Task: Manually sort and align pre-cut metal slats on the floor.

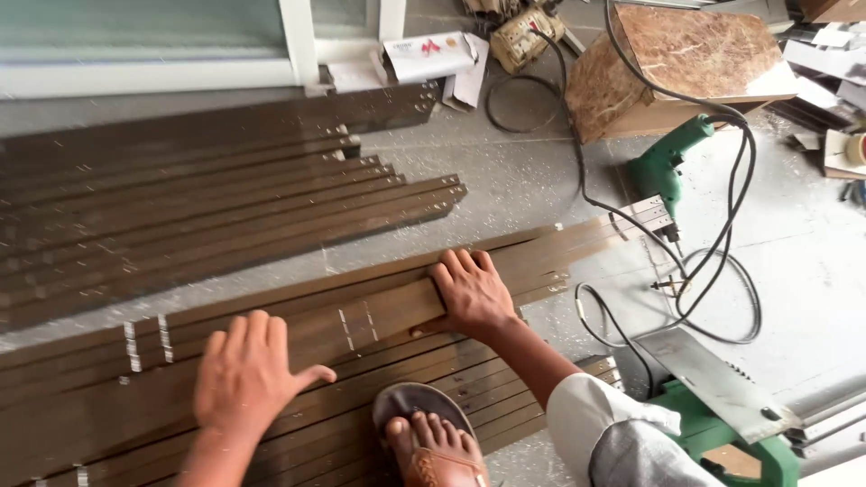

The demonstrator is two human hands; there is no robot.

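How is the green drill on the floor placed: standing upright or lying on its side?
Lying on its side. The green drill rests flat on the grey floor, with its black cable looped beside it.

The long brown profiles look like coated metal, smooth with a dull sheen. The floor is rough grey concrete; the green drill seems to be matt plastic.

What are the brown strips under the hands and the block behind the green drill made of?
Brown strips: likely coated or anodised aluminium profiles; bare silvery metal shows at notches and cut ends, with pale shavings on the floor. Block: marble or marble-look laminate; glossy, veined brown top over a plain pale edge. Green drill: plastic casing.
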